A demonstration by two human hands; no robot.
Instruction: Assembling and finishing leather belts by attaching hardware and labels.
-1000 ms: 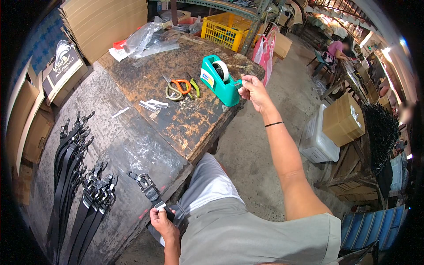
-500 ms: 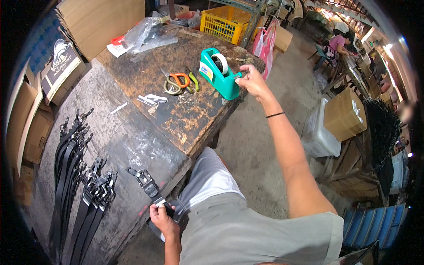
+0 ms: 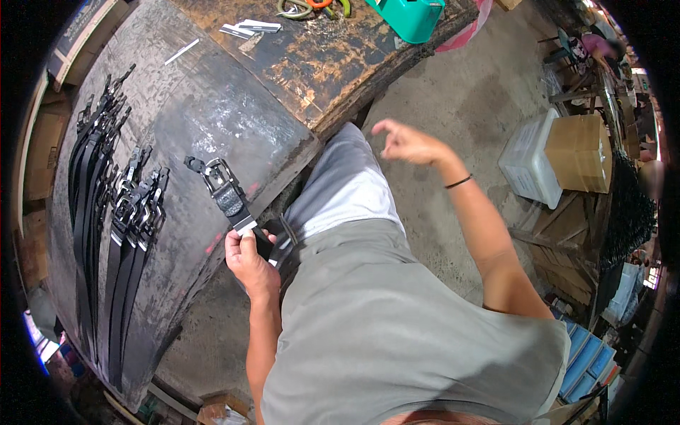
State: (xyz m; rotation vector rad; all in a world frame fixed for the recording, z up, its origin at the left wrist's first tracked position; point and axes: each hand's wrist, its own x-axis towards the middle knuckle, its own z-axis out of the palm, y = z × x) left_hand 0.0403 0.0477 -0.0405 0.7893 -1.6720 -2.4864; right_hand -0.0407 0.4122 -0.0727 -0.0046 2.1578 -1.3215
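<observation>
At the lower left of centre, my left hand (image 3: 249, 263) is clamped on a black belt (image 3: 229, 200), thumb pressed over the white band (image 3: 244, 225) just below its buckle, which points toward the upper left. My right hand (image 3: 413, 145), right of centre, hangs above the concrete floor (image 3: 453, 106) with index finger and thumb tips apart; whether it carries anything I cannot tell. The green tape dispenser (image 3: 412, 20) is cut off by the top edge, and more black belts (image 3: 85, 205) lie bunched at the left.

Worn table (image 3: 241, 106) — left: two black belt bundles (image 3: 86, 184) — far side: white strips (image 3: 259, 25), looped handles (image 3: 297, 17), green tape dispenser (image 3: 416, 21).
</observation>
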